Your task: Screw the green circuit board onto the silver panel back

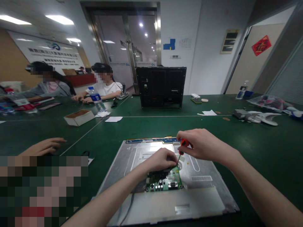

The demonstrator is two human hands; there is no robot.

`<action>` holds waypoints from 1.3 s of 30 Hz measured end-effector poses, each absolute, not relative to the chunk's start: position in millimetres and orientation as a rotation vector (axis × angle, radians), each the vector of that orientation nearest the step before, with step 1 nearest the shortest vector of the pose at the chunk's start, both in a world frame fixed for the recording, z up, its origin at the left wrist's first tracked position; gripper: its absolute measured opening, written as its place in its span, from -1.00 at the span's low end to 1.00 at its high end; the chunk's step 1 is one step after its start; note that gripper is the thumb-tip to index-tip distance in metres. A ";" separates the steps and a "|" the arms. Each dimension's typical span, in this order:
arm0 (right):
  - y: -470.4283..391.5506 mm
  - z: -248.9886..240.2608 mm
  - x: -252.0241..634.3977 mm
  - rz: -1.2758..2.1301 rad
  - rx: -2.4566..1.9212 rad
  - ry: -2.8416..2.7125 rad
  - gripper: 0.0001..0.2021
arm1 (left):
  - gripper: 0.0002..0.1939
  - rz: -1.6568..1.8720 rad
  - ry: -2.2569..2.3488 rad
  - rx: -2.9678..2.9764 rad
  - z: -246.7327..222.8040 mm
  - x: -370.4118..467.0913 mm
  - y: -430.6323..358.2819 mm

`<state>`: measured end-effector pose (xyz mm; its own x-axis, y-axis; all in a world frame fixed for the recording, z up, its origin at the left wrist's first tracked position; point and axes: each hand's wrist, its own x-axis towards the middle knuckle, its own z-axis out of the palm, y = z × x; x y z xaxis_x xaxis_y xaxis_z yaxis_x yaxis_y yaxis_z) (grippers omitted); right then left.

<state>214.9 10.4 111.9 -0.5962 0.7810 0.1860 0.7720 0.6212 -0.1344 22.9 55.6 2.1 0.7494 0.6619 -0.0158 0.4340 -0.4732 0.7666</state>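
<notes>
A flat metal display panel [205, 195] lies on the table in front of me, with a green circuit board [163, 184] on its middle. In my right hand [201, 143] is a screwdriver [184, 145] with a red and black handle. Its thin shaft slants down to the board's upper right corner. My left hand [163, 159] rests over the board's upper part, fingertips pressed together beside the screwdriver tip. What these fingers pinch, if anything, is hidden. A narrow blue circuit strip [151, 141] runs along the panel's far edge.
Beyond the panel a black monitor housing [162, 86] stands upright on the green table [260, 151]. An open cardboard box [79, 118] and a water bottle [97, 99] are at left. Another person's hand [44, 146] is close on the left. A grey-white part [255, 116] lies right.
</notes>
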 end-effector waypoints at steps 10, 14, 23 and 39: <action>4.8 116.9 222.9 0.218 -1.221 -2.633 -0.85 | -0.87 0.356 0.814 2.136 -0.2 22.6 56.6; 8.1 114.9 221.1 0.083 -1.310 -2.625 -0.90 | -0.86 0.347 0.825 2.144 -0.1 23.0 56.8; 1.1 119.7 221.0 0.224 -1.217 -2.672 -0.86 | -0.84 0.366 0.829 2.126 1.4 23.5 55.5; -1.1 120.2 220.5 0.266 -1.185 -2.669 -0.79 | -0.84 0.369 0.828 2.127 2.0 24.3 54.9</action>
<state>220.5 -1.1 120.2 -0.6550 0.7465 0.1170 0.7088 0.6607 -0.2472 24.3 54.9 2.0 0.7424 0.6697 -0.0179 0.4339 -0.4604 0.7744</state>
